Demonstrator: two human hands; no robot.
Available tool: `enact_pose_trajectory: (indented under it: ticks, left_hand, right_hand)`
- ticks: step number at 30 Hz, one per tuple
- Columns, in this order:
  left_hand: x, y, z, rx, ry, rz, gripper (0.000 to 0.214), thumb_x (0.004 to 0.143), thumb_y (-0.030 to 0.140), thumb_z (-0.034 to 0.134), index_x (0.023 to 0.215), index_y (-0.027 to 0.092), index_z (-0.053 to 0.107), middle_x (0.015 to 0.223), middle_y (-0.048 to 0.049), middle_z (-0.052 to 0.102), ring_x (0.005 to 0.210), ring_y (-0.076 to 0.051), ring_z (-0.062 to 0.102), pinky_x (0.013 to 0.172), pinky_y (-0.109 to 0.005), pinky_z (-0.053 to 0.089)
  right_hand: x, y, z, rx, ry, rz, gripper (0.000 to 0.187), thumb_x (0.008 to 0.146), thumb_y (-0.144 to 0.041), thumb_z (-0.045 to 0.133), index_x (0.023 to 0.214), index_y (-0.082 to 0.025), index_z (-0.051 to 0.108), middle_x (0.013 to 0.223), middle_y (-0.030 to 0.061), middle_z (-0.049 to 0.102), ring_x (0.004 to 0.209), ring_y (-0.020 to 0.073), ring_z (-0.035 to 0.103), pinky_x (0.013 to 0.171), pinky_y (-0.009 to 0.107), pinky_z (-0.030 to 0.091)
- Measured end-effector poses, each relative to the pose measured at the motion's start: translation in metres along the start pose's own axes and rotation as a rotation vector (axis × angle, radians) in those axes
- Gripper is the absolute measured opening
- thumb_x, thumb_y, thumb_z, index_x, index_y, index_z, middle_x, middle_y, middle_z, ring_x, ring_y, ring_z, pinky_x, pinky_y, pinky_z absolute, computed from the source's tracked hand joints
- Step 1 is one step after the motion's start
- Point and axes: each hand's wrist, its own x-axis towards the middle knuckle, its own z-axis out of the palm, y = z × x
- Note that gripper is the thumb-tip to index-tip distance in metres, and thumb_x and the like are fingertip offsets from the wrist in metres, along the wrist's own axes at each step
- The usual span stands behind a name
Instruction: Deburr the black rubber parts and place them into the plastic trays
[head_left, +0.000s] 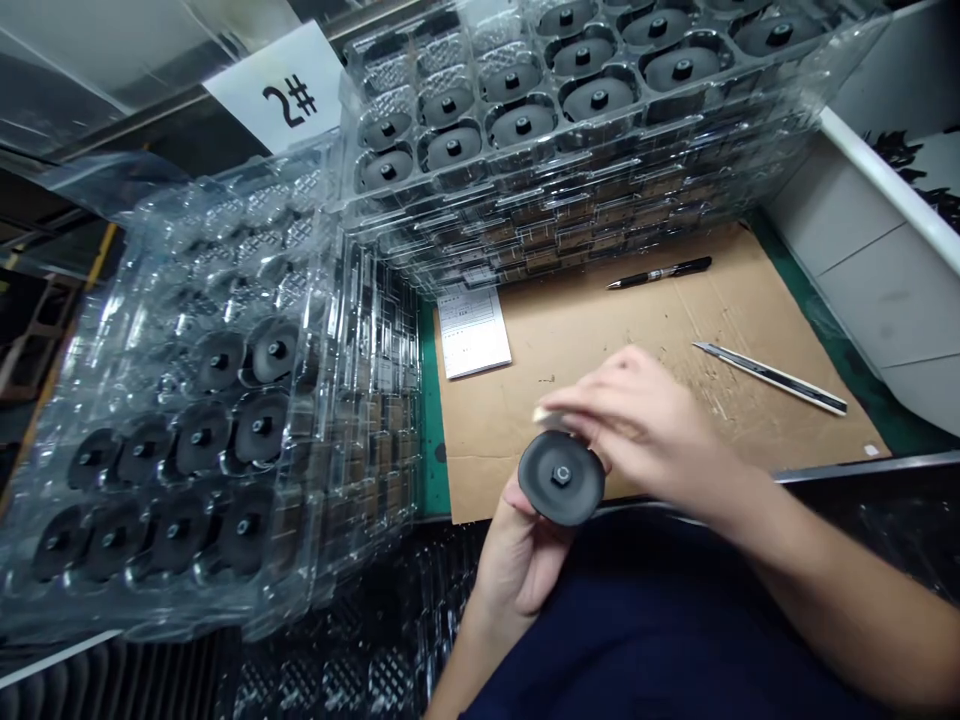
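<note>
My left hand [517,555] holds a round black disc [561,478] with a small hub in its middle, fingers closed behind it, just over the near edge of a cardboard sheet [600,330]. My right hand [637,420] reaches across the top of the disc. Its fingers are pinched together on a small pale thing at the disc's upper rim; I cannot make out what it is. To the left, a stack of clear plastic trays [187,420] carries several of the same black discs.
A taller stack of clear trays [570,130] with black discs stands at the back, next to a sign reading "2#" [289,95]. On the cardboard lie a black pen [660,272], a utility knife [772,377] and a printed paper slip [472,330]. A white wall [870,250] borders the right.
</note>
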Motion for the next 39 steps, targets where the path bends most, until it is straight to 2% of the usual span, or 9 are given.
enact_pose_trajectory:
  ticks: [3, 7, 12, 16, 22, 27, 31, 36, 39]
  left_hand:
    - [-0.002, 0.005, -0.004, -0.05, -0.06, 0.031, 0.067, 0.061, 0.051, 0.073, 0.121, 0.027, 0.056, 0.12, -0.0061, 0.063, 0.103, -0.026, 0.062, 0.1, -0.04, 0.041]
    - [-0.003, 0.008, -0.004, -0.057, -0.092, 0.041, 0.067, 0.065, 0.048, 0.071, 0.126, 0.028, 0.052, 0.121, -0.0072, 0.062, 0.107, -0.027, 0.06, 0.099, -0.041, 0.042]
    - [0.001, 0.006, 0.001, -0.008, -0.091, 0.077, 0.067, 0.065, 0.048, 0.072, 0.125, 0.026, 0.052, 0.13, -0.0087, 0.055, 0.114, -0.028, 0.055, 0.101, -0.038, 0.04]
    - [0.004, 0.006, 0.004, 0.022, -0.001, 0.143, 0.059, 0.067, 0.043, 0.074, 0.12, 0.024, 0.056, 0.124, -0.0053, 0.06, 0.118, -0.023, 0.052, 0.099, -0.029, 0.042]
    - [0.003, 0.011, 0.003, 0.095, 0.052, 0.28, 0.044, 0.074, 0.03, 0.071, 0.116, 0.028, 0.058, 0.115, -0.0012, 0.064, 0.106, -0.02, 0.059, 0.082, -0.024, 0.052]
    - [0.001, 0.01, 0.013, 0.118, 0.022, 0.252, 0.043, 0.072, 0.033, 0.073, 0.112, 0.027, 0.061, 0.11, -0.0011, 0.065, 0.106, -0.018, 0.059, 0.083, -0.021, 0.051]
    - [-0.001, 0.011, 0.007, 0.076, -0.023, 0.225, 0.051, 0.065, 0.034, 0.077, 0.114, 0.028, 0.06, 0.12, -0.0013, 0.062, 0.105, -0.018, 0.06, 0.083, -0.021, 0.051]
    - [-0.002, 0.007, 0.001, -0.061, -0.175, 0.125, 0.055, 0.065, 0.05, 0.069, 0.116, 0.032, 0.06, 0.123, -0.0003, 0.059, 0.109, -0.023, 0.059, 0.093, -0.031, 0.048]
    - [-0.003, 0.003, 0.005, -0.11, -0.23, 0.069, 0.054, 0.068, 0.053, 0.065, 0.117, 0.032, 0.059, 0.122, -0.0001, 0.059, 0.107, -0.022, 0.06, 0.093, -0.03, 0.047]
  right_hand:
    - [-0.017, 0.037, 0.013, -0.01, -0.041, 0.263, 0.021, 0.088, -0.026, 0.052, 0.101, -0.023, 0.068, 0.09, 0.0024, 0.068, 0.085, 0.0174, 0.052, 0.077, 0.032, 0.042]
    - [-0.046, 0.066, 0.039, 0.071, -0.142, 0.387, 0.016, 0.083, -0.023, 0.056, 0.089, -0.022, 0.071, 0.076, 0.002, 0.067, 0.073, 0.016, 0.057, 0.067, 0.029, 0.045]
    - [-0.031, 0.035, 0.026, 0.113, -0.004, 0.455, 0.022, 0.088, -0.026, 0.05, 0.101, -0.022, 0.067, 0.082, 0.002, 0.064, 0.064, 0.0114, 0.054, 0.056, 0.024, 0.043]
    - [-0.006, -0.022, 0.008, 0.181, 0.161, 0.166, 0.027, 0.09, -0.02, 0.047, 0.112, -0.019, 0.061, 0.097, 0.005, 0.061, 0.081, 0.0121, 0.056, 0.072, 0.025, 0.047]
    - [0.005, -0.044, 0.011, 0.219, -0.202, 0.06, 0.023, 0.089, -0.013, 0.044, 0.098, -0.017, 0.065, 0.087, 0.0024, 0.061, 0.079, 0.0112, 0.055, 0.074, 0.024, 0.048]
    - [0.001, -0.04, 0.012, 0.227, 0.061, -0.059, 0.028, 0.088, -0.011, 0.045, 0.111, -0.011, 0.061, 0.097, 0.0076, 0.062, 0.089, 0.0135, 0.056, 0.082, 0.028, 0.047]
    - [-0.02, -0.018, -0.007, 0.414, -0.21, 0.168, 0.018, 0.087, -0.018, 0.052, 0.096, -0.021, 0.068, 0.083, 0.0011, 0.062, 0.073, 0.0096, 0.057, 0.063, 0.022, 0.045]
    - [-0.044, 0.047, 0.004, 0.248, 0.072, 0.457, 0.027, 0.091, -0.035, 0.045, 0.107, -0.022, 0.063, 0.098, 0.0052, 0.063, 0.078, 0.014, 0.058, 0.062, 0.025, 0.045]
    - [-0.048, 0.07, 0.023, 0.103, 0.056, 0.435, 0.028, 0.087, -0.038, 0.05, 0.1, -0.02, 0.067, 0.09, 0.0066, 0.064, 0.078, 0.0179, 0.057, 0.07, 0.033, 0.045]
